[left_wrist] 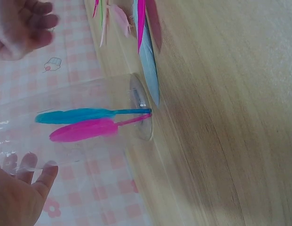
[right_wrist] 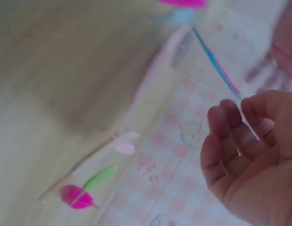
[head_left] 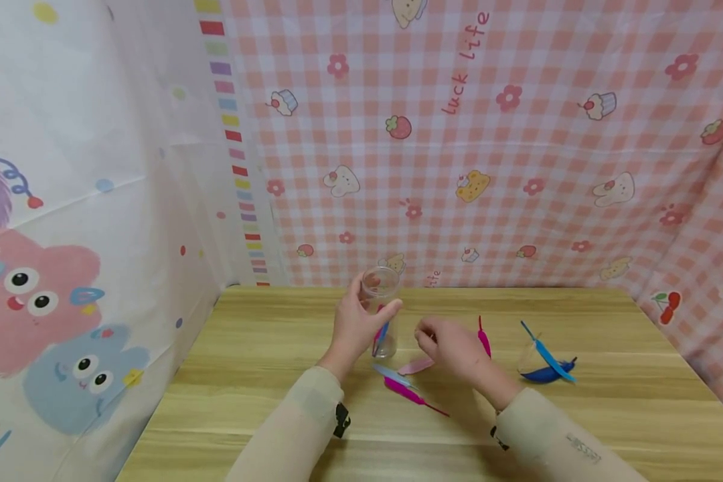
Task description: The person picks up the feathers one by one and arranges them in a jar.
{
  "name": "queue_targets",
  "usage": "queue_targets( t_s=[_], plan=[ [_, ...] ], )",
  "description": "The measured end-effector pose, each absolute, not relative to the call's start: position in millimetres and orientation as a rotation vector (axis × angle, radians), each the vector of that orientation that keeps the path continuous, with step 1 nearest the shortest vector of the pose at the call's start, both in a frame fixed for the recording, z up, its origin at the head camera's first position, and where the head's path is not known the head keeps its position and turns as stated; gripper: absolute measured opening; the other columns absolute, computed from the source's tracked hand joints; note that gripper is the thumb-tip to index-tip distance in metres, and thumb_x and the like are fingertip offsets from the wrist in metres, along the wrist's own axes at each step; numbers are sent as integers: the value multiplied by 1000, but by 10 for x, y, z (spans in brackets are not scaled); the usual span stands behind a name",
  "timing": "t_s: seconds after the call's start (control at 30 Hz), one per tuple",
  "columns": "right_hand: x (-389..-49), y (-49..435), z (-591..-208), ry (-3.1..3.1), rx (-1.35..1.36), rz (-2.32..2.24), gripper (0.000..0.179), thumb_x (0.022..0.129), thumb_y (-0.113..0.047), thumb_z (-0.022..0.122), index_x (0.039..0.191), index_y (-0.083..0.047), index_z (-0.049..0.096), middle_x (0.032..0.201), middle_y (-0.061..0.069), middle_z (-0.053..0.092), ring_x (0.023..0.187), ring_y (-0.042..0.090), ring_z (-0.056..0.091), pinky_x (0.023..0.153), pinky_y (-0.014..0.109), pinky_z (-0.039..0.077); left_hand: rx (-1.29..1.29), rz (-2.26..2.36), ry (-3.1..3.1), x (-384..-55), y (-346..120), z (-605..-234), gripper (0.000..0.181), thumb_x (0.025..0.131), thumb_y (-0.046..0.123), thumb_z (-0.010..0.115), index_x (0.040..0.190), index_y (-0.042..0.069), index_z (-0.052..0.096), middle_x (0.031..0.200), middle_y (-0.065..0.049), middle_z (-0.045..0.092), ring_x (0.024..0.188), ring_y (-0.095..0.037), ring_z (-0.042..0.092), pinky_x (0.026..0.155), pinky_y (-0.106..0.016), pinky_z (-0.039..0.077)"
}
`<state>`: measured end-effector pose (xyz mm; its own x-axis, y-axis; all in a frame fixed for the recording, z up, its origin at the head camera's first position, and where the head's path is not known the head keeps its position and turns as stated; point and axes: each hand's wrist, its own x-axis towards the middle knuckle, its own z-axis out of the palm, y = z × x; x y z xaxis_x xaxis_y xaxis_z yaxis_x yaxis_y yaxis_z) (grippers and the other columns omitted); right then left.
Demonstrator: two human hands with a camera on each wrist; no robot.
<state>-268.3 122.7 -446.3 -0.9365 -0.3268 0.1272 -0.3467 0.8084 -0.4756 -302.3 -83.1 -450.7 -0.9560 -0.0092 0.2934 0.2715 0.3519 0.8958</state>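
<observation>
The clear, cylindrical plastic cup stands almost upright at the wooden table, and your left hand grasps it around its upper part; whether the base touches the wood, I cannot tell. The left wrist view shows what your thumb half covers in the head view: inside, a blue feather and a magenta feather lean side by side, quills down at the base. Your right hand is just beside the cup, its fingers loosely bent; only the right wrist view shows its palm, which holds nothing. Near the base lie a pale blue feather and a pale pink feather, the latter partly hidden by this hand. A light green feather shows in the wrist views only. The right wrist view is blurred and cuts off your left hand.
</observation>
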Motion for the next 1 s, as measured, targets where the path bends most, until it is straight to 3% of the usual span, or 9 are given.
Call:
queue_targets(
  t_s=[0.07, 0.13, 0.23, 0.37, 0.53, 0.73, 0.9, 1.0],
  plan=[
    [-2701, 1282, -4404, -2940, 555, 886, 15, 107, -20, 62, 96, -17, 71, 77, -5, 61, 68, 9, 51, 60, 27, 44, -237, -1645, -2368, -3020, -835, -4497, 77, 89, 43, 88, 152, 21, 51, 135, -8, 70, 126, -26, 66, 111, -51, 58],
    [-2725, 1309, -4417, -2917, 630, 883, 13, 107, -19, 64, 95, -17, 71, 77, -6, 62, 68, 8, 51, 61, 28, 47, -242, -1650, -2366, -3018, -838, -4486, 76, 89, 43, 88, 152, 20, 51, 135, -9, 70, 126, -27, 66, 111, -52, 57],
    [-2753, 1301, -4539, -2877, 810, 723, 10, 102, -18, 72, 94, -15, 71, 78, -7, 67, 68, 7, 57, 85, 45, 62, -237, -1653, -2363, -3017, -843, -4469, 77, 89, 42, 88, 152, 19, 51, 136, -11, 70, 127, -28, 66, 111, -53, 57],
    [-2761, 1253, -4787, -2813, 998, 464, 15, 96, -24, 80, 102, -12, 74, 91, -3, 79, 81, 16, 73, 105, 60, 58, -221, -1642, -2370, -3019, -845, -4462, 77, 89, 44, 87, 152, 20, 51, 134, -8, 70, 126, -28, 66, 110, -52, 58],
    [-2781, 1192, -4938, -2850, 974, 363, 15, 95, -17, 81, 108, -13, 76, 102, 2, 80, 95, 28, 74, 94, 50, 62, -249, -1634, -2373, -3026, -841, -4464, 76, 90, 43, 87, 152, 18, 51, 134, -8, 71, 126, -27, 66, 110, -51, 58],
    [-2780, 1103, -4922, -3010, 961, 365, 8, 96, -7, 77, 100, -14, 74, 93, 0, 77, 89, 23, 69, 90, 45, 61, -243, -1651, -2354, -3025, -843, -4459, 76, 90, 42, 87, 152, 18, 52, 134, -7, 71, 126, -27, 67, 110, -52, 58],
    [-2738, 1117, -4942, -3015, 938, 352, 2, 100, -10, 73, 100, -11, 75, 92, 1, 76, 90, 23, 72, 89, 43, 63, -240, -1657, -2356, -3022, -839, -4469, 75, 90, 42, 87, 152, 18, 52, 135, -9, 70, 127, -30, 66, 110, -54, 57],
    [-2722, 1180, -4883, -2956, 941, 456, 7, 103, -12, 70, 101, -9, 75, 90, 1, 74, 87, 21, 71, 86, 44, 63, -232, -1668, -2360, -3019, -832, -4483, 74, 90, 39, 88, 151, 18, 52, 137, -12, 69, 127, -30, 66, 110, -53, 58]
  ],
)
